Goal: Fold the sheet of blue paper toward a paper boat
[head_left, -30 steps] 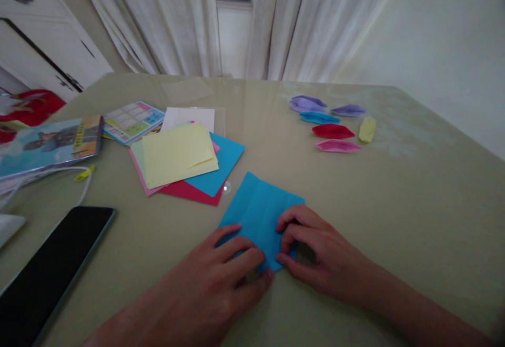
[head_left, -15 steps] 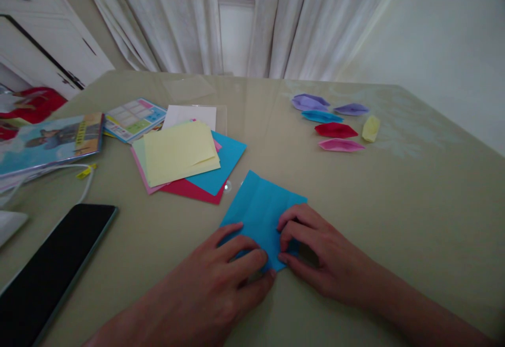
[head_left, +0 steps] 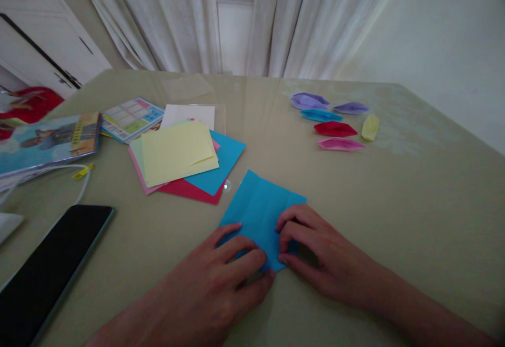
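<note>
Blue origami paper [head_left: 260, 212] lies flat on the tabletop [head_left: 394, 205], its near corner pinned under the left hand [head_left: 221, 278] and right hand [head_left: 315, 255], fingertips pressing, neither grip closed around it. Thin, light and easily creased, it looks best handled by edges and corners.

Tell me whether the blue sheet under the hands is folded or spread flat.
Folded. The blue sheet shows crease lines, and both the left hand and right hand press its near corner.

No legible text anywhere
</note>
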`<state>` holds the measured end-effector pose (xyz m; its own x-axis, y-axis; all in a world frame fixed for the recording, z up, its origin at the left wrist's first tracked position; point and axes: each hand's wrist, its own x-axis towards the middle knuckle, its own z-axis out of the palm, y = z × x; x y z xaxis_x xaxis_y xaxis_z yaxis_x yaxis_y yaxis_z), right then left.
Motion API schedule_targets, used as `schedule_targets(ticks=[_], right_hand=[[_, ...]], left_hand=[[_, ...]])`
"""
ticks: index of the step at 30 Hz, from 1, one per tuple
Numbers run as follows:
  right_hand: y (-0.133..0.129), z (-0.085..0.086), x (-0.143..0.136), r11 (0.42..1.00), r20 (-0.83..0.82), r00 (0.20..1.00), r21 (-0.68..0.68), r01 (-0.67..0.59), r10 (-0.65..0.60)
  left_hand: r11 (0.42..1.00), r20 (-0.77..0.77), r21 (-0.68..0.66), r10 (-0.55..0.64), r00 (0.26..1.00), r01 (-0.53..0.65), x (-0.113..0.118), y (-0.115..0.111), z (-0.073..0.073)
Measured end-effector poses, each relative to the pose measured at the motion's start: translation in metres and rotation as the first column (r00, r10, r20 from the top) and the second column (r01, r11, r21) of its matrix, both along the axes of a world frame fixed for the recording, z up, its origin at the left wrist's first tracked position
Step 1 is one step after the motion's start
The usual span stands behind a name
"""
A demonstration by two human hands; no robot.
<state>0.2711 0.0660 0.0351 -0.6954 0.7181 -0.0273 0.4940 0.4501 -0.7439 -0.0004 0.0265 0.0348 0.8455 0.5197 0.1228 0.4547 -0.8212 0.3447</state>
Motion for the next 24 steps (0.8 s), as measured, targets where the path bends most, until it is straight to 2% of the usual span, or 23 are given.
schedule_targets(ticks=[11,18,24], right_hand=[[-0.004,0.003,0.001,1.0,0.039,0.999,0.006,-0.014,0.014],[-0.01,0.008,0.001,0.99,0.186,0.977,0.11,0.088,-0.108],[-0.005,0.013,0.012,0.987,0.262,0.953,0.102,0.128,-0.151]], left_hand=[[1.0,-0.04,0.011,0.022,0.999,-0.021,0.006,-0.001,0.006],[0.995,0.018,0.074,0.064,0.998,-0.066,0.009,-0.004,0.006],[0.996,0.025,0.069,0.063,0.998,-0.064,0.008,-0.004,0.003]])
